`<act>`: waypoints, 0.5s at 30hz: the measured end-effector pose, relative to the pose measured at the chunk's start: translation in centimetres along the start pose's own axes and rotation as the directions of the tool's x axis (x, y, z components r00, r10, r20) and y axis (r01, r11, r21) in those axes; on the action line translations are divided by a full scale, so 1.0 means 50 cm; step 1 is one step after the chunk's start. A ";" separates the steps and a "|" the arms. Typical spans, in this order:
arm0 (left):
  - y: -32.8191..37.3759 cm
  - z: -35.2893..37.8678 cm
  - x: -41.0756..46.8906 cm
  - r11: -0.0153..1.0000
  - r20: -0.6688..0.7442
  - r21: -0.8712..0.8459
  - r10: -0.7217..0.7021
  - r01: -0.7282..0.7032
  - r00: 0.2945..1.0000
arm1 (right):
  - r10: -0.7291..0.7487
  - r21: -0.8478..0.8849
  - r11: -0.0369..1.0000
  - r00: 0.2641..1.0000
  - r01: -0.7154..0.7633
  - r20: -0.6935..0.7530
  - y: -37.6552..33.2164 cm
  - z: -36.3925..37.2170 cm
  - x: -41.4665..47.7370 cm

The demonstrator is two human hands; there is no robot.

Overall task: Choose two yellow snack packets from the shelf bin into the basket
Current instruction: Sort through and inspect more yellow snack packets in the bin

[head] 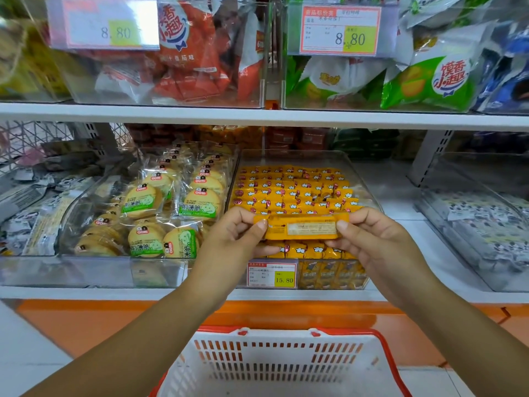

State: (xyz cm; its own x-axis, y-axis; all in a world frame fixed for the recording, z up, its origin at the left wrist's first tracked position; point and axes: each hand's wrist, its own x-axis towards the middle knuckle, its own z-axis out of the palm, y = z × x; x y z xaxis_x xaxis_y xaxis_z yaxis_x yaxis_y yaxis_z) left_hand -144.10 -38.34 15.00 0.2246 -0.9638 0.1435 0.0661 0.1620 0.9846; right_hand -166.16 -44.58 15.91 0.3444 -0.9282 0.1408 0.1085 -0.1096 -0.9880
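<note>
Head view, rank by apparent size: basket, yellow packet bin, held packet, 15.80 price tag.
1. Tie, unranked: yellow packet bin and basket look comparable; the basket is nearer and cropped.
2. held packet
3. 15.80 price tag

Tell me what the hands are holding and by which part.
One yellow snack packet, held level between both hands: the left hand pinches its left end, the right hand pinches its right end.
</note>
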 end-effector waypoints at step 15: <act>0.004 0.001 -0.001 0.994 -0.010 -0.112 0.012 -0.013 1.000 | 0.017 -0.025 1.000 1.000 -0.018 -0.020 0.004 -0.002 0.001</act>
State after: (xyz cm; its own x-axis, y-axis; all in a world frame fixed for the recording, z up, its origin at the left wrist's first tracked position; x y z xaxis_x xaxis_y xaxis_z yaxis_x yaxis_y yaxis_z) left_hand -144.16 -38.29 15.20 0.2350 -0.9597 0.1542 0.1716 0.1971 0.9652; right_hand -166.21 -44.67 15.73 0.3274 -0.9369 0.1223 0.0786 -0.1020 -0.9917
